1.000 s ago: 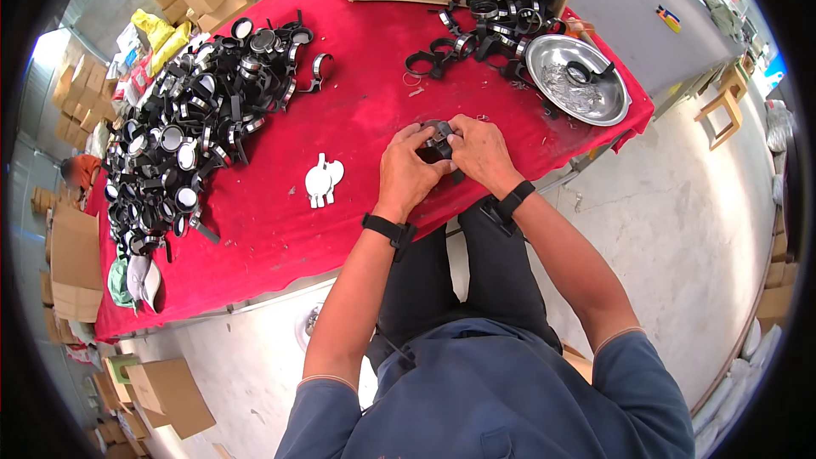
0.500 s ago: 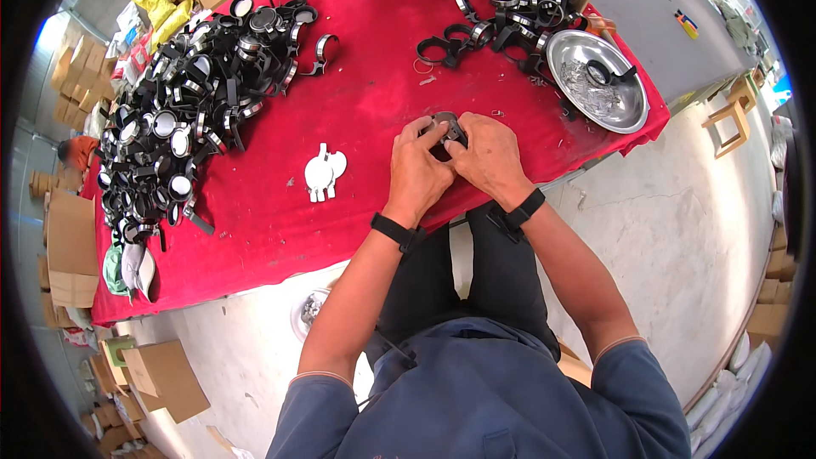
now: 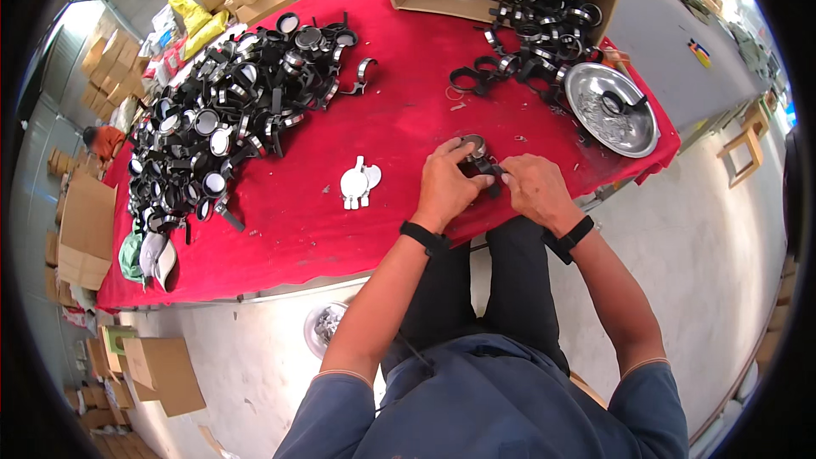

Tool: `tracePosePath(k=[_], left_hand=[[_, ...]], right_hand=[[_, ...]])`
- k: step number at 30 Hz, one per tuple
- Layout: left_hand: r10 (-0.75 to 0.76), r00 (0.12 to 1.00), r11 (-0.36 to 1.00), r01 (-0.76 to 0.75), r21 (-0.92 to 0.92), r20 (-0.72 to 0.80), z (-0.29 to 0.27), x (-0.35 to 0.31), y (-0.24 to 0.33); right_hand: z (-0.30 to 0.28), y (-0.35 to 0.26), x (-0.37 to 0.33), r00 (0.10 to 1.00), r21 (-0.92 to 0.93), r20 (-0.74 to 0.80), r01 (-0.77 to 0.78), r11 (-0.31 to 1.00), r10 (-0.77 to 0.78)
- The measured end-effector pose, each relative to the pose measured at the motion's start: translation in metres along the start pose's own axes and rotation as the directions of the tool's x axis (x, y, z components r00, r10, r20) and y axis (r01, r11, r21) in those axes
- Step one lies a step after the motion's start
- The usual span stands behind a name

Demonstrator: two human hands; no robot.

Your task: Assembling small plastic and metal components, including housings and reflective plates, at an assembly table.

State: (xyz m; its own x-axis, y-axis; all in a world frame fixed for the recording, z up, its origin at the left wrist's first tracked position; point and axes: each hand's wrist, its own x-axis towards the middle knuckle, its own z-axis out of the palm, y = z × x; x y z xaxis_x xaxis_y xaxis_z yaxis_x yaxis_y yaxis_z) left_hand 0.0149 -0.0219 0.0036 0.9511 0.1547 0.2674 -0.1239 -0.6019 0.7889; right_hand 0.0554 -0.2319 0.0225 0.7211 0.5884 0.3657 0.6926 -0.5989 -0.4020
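A round black part [image 3: 474, 146] with a silvery rim and a short black band stands just above the red cloth. My left hand [image 3: 445, 187] is closed around it, thumb and fingers on either side. Fingertips of my right hand [image 3: 541, 193] pinch at the black band [image 3: 495, 180] on the part's lower right; the exact grip is partly hidden. Left of my hands lie flat white pieces [image 3: 354, 184], round with small tabs. Beyond my right hand a shiny metal bowl [image 3: 637, 138] holds small metal bits and one black ring part [image 3: 614, 103].
A large heap of similar black parts [image 3: 229, 102] covers the table's left side. More spill from an open cardboard box [image 3: 612, 0] at the back right. Red cloth [image 3: 399, 59] covers the table. A bowl of metal pieces [image 3: 316, 330] sits below the front edge; a person in orange [image 3: 108, 141] is far left.
The view has shifted, so the table appears further right and lower. My right hand has drawn apart from the left, and more of the round part and its band now shows.
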Motion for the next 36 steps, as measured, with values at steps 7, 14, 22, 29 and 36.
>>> tracePosePath(k=[7,14,22,29,36], left_hand=[[-0.019,0.974,0.716,0.17,-0.677,0.225,-0.043,-0.002,0.003],[0.284,0.937,0.299,0.115,-0.947,0.204,-0.091,-0.021,0.073],[0.307,0.924,0.123,0.197,-0.973,0.226,-0.094,-0.028,0.066],[0.179,0.949,0.177,0.228,-0.957,0.259,-0.098,-0.025,0.049],[-0.186,0.98,0.848,0.198,-0.492,0.072,-0.162,0.029,-0.025]], right_hand=[[-0.019,0.047,0.013,0.82,0.502,-0.247,-0.348,0.792,0.517],[0.017,0.066,0.015,0.768,0.733,-0.112,-0.364,0.574,0.63],[0.037,0.076,0.003,0.737,0.788,-0.075,-0.368,0.493,0.671],[0.043,0.065,0.003,0.712,0.781,-0.153,-0.338,0.525,0.686],[0.053,0.064,-0.004,0.731,0.617,-0.31,-0.332,0.714,0.608]])
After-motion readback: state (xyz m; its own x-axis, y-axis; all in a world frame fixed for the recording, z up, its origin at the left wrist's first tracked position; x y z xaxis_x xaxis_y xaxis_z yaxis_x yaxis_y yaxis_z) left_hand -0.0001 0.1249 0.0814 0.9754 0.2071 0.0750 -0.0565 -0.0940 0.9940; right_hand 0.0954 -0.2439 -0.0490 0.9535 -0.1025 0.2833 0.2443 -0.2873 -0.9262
